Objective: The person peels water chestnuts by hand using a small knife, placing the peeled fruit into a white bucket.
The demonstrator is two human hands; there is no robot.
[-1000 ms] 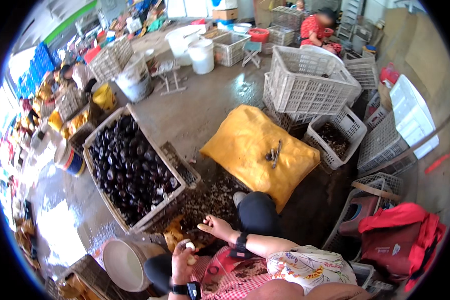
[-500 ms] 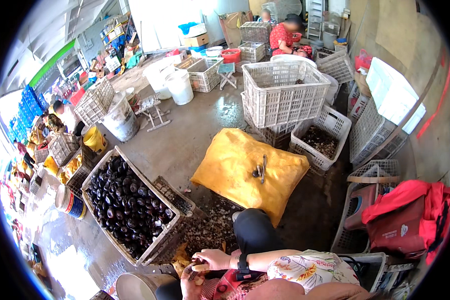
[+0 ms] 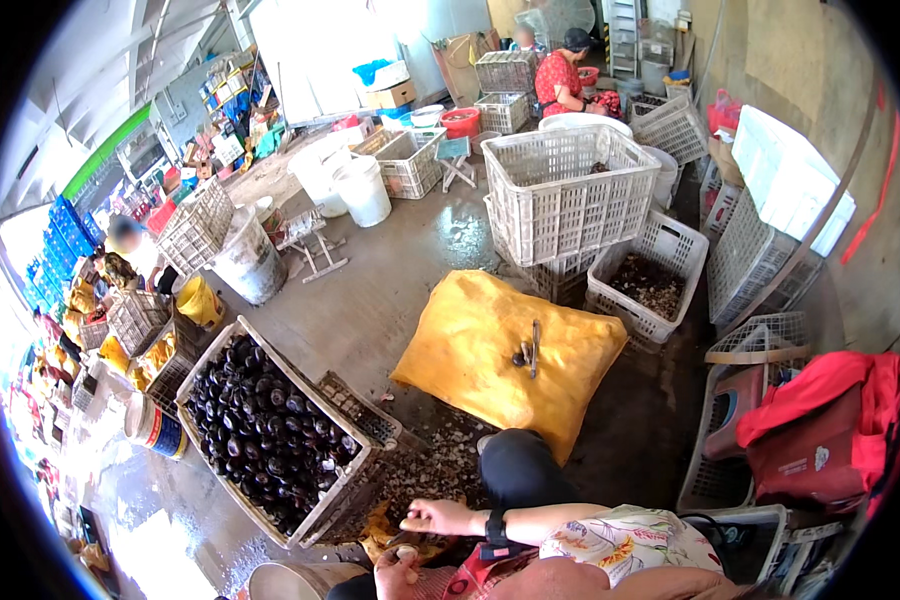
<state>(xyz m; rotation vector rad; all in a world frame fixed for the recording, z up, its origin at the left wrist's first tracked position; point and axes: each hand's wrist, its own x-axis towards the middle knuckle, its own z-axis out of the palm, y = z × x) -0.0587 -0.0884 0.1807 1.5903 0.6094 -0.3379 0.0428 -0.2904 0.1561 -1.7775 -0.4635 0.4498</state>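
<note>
Both hands, the right hand (image 3: pixel 435 517) loosely curled, the left hand (image 3: pixel 398 570) fisted on something unclear, hover by the slatted plastic crate (image 3: pixel 342 485) of glossy dark shellfish (image 3: pixel 260 420).

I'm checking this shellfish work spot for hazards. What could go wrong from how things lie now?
1. The wet concrete floor shines with water around the crates; someone walking through could slip.
2. Loose shell debris lies scattered right where the right hand reaches; sharp edges might cut bare fingers.
3. A metal tool rests loose on the sloping yellow sack; it could slide off toward the person's knee.
</note>
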